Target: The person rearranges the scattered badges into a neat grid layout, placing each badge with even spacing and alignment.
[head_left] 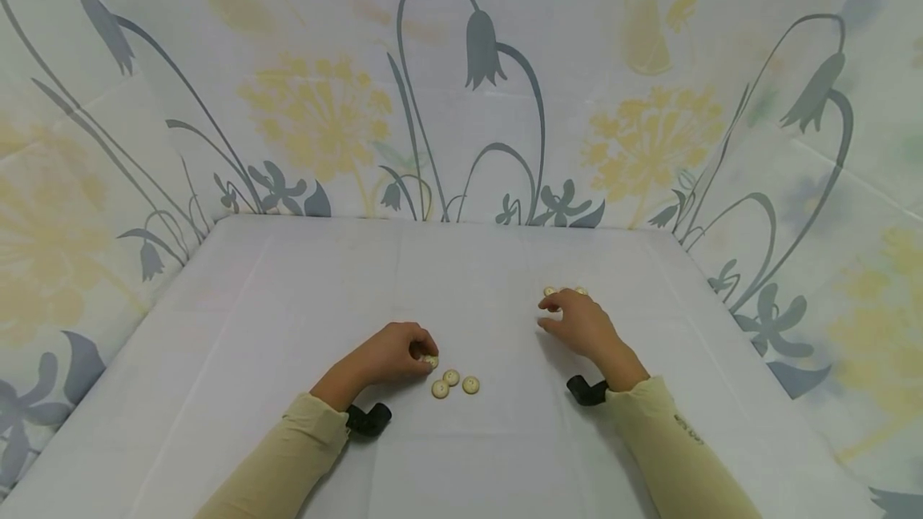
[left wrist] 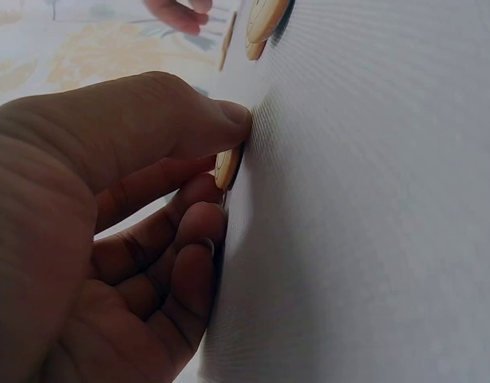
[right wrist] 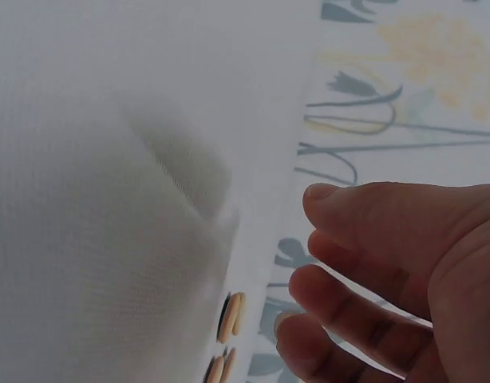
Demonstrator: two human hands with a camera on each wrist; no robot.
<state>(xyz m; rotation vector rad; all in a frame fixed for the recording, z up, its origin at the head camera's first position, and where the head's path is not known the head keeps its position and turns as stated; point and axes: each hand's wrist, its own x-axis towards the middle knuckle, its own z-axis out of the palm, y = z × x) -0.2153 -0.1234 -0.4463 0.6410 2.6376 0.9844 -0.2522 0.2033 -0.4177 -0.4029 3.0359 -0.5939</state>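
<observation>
Backdrop: a flowered cloth stands behind and to both sides of the work surface, walling it in like a booth.
Table: a flat top under a plain white cover, smooth enough that small flat things lie still where they are put.
Sleeves: both forearms come in from the near edge in pale yellow sleeves, with a black wrist mount at each cuff, which is likely why both wrists sit low over the cover.
Left hand: the left hand rests knuckles-up near the middle of the table, fingers curled; in the left wrist view the thumb and forefinger pinch one button by its rim, tipped on edge against the cover. Pinching the rim looks like the only way to lift such a thin disc off cloth.
Right hand: the right hand hovers well apart to the right, holding nothing; its fingers are loosely bent and spread, with fingertips just short of the far buttons.
Near buttons: three cream buttons lie flat in a tight cluster just beside the left hand's fingertips, some touching.
Far buttons: a few more buttons lie in a row just beyond the right hand, partly hidden by it, so their count is unclear.
</observation>
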